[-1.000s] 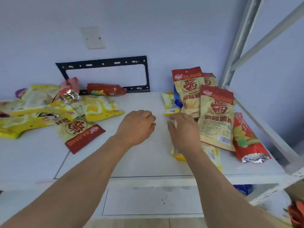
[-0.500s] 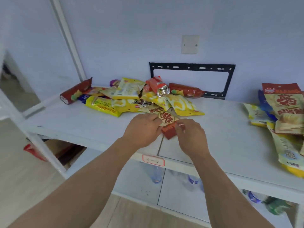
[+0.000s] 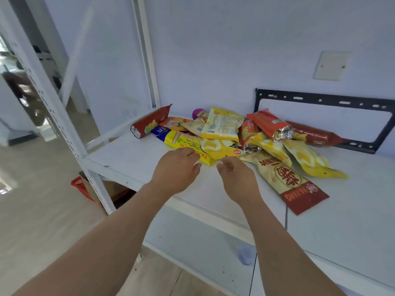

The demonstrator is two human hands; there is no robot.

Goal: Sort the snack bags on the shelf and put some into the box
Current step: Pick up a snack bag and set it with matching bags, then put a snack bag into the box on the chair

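A heap of snack bags lies on the white shelf (image 3: 132, 159) against the wall. At its front edge is a long yellow bag (image 3: 183, 144). A tan bag with a red end (image 3: 286, 178) lies flat to the right. A red bag (image 3: 149, 121) sits at the far left, and a pale yellow bag (image 3: 222, 124) tops the pile. My left hand (image 3: 175, 169) hovers just before the long yellow bag, fingers loosely curled, holding nothing. My right hand (image 3: 237, 178) is beside it, fingers relaxed and empty, left of the tan bag.
A white upright post (image 3: 53, 107) stands at the shelf's left corner. A black metal bracket (image 3: 324, 120) is fixed to the wall behind the pile. A cardboard box (image 3: 111, 189) shows under the shelf at the left. A plastic bottle (image 3: 245, 253) lies on the lower level.
The view has swung left from the sorted bags on the right to the pile. Both hands have moved from the tan bag to in front of the long yellow bag, holding nothing.
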